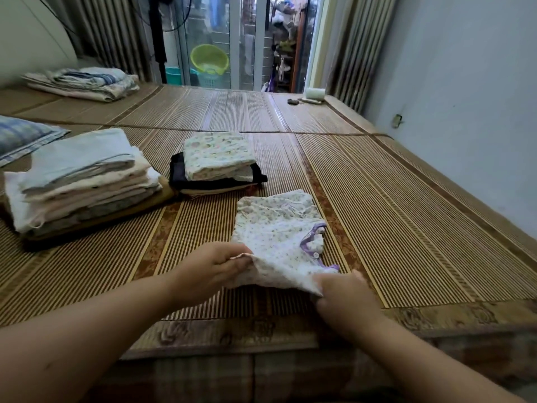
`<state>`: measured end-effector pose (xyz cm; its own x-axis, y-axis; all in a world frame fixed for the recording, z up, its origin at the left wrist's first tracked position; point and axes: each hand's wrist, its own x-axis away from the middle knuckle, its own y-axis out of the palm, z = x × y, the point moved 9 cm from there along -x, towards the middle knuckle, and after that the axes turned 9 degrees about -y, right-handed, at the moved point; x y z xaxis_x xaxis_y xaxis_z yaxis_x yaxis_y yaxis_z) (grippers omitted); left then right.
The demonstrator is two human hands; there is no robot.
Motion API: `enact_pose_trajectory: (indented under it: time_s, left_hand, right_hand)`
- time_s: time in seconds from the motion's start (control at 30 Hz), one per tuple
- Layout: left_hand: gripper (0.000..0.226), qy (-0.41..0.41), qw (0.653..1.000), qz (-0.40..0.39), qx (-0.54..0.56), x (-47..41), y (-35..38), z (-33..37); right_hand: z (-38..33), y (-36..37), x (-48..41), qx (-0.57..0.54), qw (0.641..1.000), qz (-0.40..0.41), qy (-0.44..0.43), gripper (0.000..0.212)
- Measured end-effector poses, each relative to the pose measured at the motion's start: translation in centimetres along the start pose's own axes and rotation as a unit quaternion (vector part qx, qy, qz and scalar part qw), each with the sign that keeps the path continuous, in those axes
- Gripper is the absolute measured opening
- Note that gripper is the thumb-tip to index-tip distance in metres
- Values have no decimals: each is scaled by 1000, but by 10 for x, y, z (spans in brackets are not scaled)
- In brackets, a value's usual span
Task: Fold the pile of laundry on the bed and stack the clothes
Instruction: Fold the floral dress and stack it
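A small white floral garment with purple trim [279,237] lies partly folded on the bamboo mat [392,213] near the bed's front edge. My left hand [212,269] pinches its near left edge, lifted a little off the mat. My right hand [345,298] grips its near right corner. Behind it stands a short stack [216,164] with a floral piece on top of dark clothes. To the left is a taller stack of pale folded clothes [81,181].
A blue checked pillow [23,138] lies at the far left. Folded bedding [84,82] sits at the back left. A white roll [315,93] and small items rest at the back right corner. A wall runs along the right side.
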<state>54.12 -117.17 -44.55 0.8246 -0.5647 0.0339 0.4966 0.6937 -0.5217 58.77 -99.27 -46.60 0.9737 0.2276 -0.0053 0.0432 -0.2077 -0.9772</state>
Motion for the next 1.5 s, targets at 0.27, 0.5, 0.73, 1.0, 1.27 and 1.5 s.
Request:
enact_pose_trajectory:
  time_s: [0.27, 0.5, 0.73, 1.0, 1.27, 1.5]
  left_hand:
    - [43, -124, 965, -41, 225, 15, -2, -21]
    - [34, -240, 918, 93, 302, -16, -11, -47]
    - [65, -171, 972, 147, -60, -35, -23, -38]
    - [93, 25, 840, -107, -531, 6, 22, -63]
    - [58, -14, 863, -100, -495, -2, 36, -61]
    - [28, -109, 984, -28, -137, 3, 0, -41]
  right_hand:
    - [46, -22, 1, -466, 880, -67, 64, 17]
    - [57, -17, -41, -511, 843, 42, 165, 17]
    - [42, -27, -57, -164, 980, 105, 32, 46]
    - [31, 43, -22, -32, 972, -190, -132, 83]
    - [51, 20, -20, -41, 988, -27, -145, 56]
    - [61, -7, -17, -335, 940, 57, -16, 23]
